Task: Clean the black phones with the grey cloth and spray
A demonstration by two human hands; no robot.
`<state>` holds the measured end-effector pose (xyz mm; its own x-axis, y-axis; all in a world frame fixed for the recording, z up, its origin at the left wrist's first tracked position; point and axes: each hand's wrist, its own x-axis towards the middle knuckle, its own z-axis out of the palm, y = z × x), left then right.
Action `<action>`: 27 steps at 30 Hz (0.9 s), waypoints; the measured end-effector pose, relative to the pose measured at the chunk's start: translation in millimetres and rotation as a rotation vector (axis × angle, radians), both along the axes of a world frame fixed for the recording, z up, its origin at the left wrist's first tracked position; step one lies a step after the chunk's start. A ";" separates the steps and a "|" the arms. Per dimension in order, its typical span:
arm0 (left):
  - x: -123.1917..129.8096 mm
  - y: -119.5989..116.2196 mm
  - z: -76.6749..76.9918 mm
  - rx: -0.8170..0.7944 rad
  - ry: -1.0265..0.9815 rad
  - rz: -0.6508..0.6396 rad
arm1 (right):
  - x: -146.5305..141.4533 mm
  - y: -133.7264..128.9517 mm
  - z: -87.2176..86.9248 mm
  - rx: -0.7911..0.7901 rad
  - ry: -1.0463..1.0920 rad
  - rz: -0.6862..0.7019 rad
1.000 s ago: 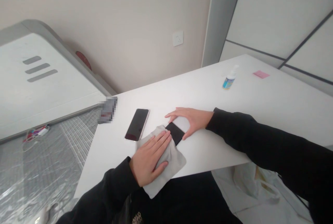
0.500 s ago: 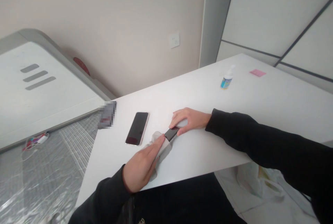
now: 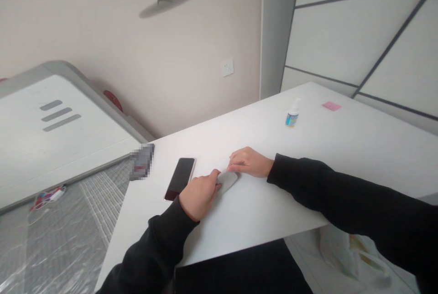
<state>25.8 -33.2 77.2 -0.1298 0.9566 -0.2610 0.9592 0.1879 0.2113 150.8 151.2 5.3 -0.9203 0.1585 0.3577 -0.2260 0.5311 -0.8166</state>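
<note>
Grey cloth [image 3: 227,181] held in curled fingers [image 3: 215,177] of left hand [image 3: 200,195] and right hand [image 3: 249,162]; smartphone [image 3: 179,178] just beside, open worktop [image 3: 260,221] toward the front edge.

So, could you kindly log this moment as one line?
left hand: on grey cloth | right hand: on cloth | smartphone: on white table

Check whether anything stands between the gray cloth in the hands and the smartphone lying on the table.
The left hand does: it holds the near end of the gray cloth and overlaps the smartphone edge in this view. Nothing else lies between them.
</note>
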 end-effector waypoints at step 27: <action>-12.0 59.1 -53.5 1.077 -1.100 0.381 | -50.9 -70.8 -2.0 -0.481 0.372 -0.457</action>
